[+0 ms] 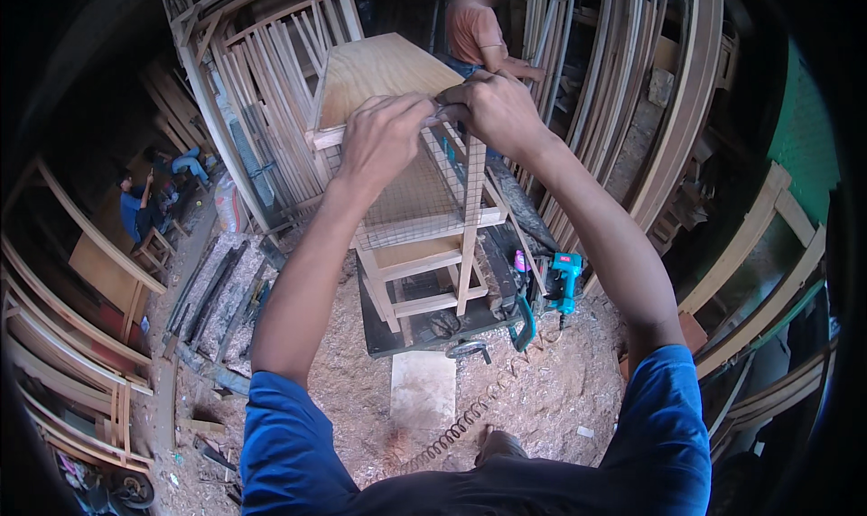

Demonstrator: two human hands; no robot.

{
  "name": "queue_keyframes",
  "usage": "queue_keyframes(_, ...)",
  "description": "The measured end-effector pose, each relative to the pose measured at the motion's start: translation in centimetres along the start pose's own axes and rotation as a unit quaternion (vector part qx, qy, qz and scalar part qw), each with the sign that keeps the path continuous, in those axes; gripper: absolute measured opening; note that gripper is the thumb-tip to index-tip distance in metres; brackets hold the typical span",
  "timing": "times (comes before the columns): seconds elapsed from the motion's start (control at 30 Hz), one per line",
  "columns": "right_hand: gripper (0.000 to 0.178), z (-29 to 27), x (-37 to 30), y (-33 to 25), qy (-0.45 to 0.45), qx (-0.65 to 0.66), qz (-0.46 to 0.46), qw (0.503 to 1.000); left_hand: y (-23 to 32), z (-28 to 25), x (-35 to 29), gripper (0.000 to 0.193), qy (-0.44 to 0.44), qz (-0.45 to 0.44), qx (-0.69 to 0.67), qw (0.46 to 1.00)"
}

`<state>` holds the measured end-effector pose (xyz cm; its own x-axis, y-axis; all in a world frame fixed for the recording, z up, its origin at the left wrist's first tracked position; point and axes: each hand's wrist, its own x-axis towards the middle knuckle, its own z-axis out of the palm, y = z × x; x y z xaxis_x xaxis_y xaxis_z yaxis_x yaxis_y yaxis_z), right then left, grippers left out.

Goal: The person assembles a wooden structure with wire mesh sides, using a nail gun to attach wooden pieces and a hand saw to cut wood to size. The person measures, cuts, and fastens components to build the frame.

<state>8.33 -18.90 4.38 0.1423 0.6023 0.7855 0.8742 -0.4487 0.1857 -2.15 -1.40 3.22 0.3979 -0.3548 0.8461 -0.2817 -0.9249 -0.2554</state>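
Observation:
Both my hands are raised to the upper edge of a small wooden cage frame (424, 220), which has wire mesh (411, 200) over its front and a plywood top panel (379, 69). My left hand (388, 132) is closed, its fingers curled at the top rail. Beside it, my right hand (506, 110) is closed near the top of the right post. A dark grey object (448, 114) shows between the two hands; its kind is hard to make out. The fingertips are partly hidden.
The cage stands on a black machine table (397, 340) with a handwheel (468, 348). A teal nail gun (565, 279) lies at its right, with a coiled hose (465, 418) across the dusty floor. Timber (614, 92) leans behind. One person (476, 33) stands beyond; another (135, 211) sits at left.

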Motion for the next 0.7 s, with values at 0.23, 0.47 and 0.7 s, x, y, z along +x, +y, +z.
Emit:
queue_keyframes(0.23,0.031,-0.8,-0.2,0.2,-0.038,0.042,0.013,0.998,-0.1,0.4,-0.1,0.027,-0.014,0.017,0.005,1.0)
queue_keyframes(0.47,0.033,2.6,-13.4,9.8,0.264,0.292,0.272,0.878,0.6,0.9,0.2,0.028,-0.02,0.016,0.028,0.999)
queue_keyframes(0.7,0.079,16.3,-45.8,14.4,-0.052,0.14,0.678,0.72,0.7,1.6,0.7,0.024,-0.038,0.02,0.046,0.998)
